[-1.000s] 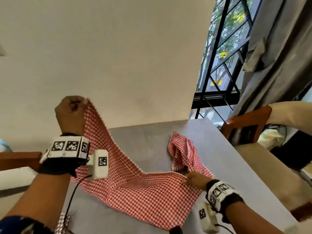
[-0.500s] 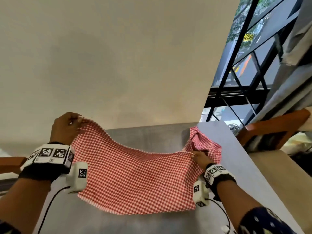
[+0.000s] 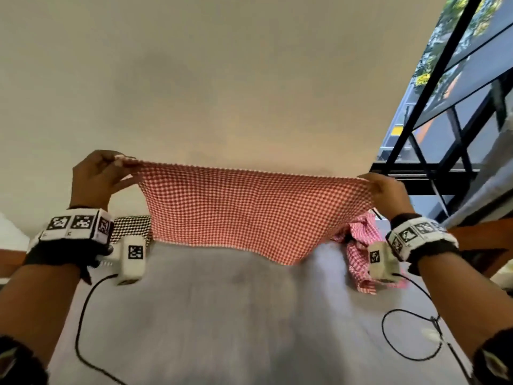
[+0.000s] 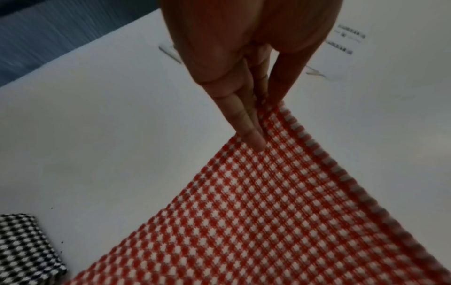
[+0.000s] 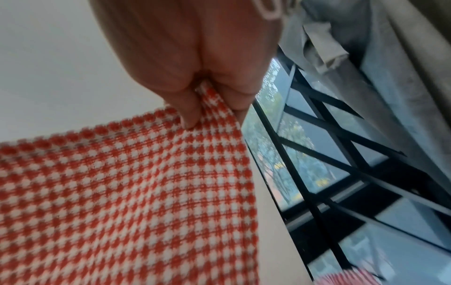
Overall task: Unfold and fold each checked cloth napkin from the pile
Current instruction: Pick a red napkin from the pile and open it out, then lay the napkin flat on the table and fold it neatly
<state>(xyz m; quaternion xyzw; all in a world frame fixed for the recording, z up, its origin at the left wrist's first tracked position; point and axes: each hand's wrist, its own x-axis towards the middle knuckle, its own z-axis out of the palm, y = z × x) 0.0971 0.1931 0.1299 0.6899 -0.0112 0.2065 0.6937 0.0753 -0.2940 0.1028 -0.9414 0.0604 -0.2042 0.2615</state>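
Both hands, left hand (image 3: 95, 177) and right hand (image 3: 384, 190), pinch the top corners of the red-and-white checked cloth napkin (image 3: 249, 209), stretched above the grey desk (image 3: 222, 315). Either fingertip pinch may slip, dropping a corner and collapsing the spread.

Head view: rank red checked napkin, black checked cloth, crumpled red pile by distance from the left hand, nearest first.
1. Red checked napkin: pinched at its top corner in the left hand, stretched across to the right hand.
2. Black checked cloth: on the table, below the left hand.
3. Crumpled red pile: far right, beneath the right hand.
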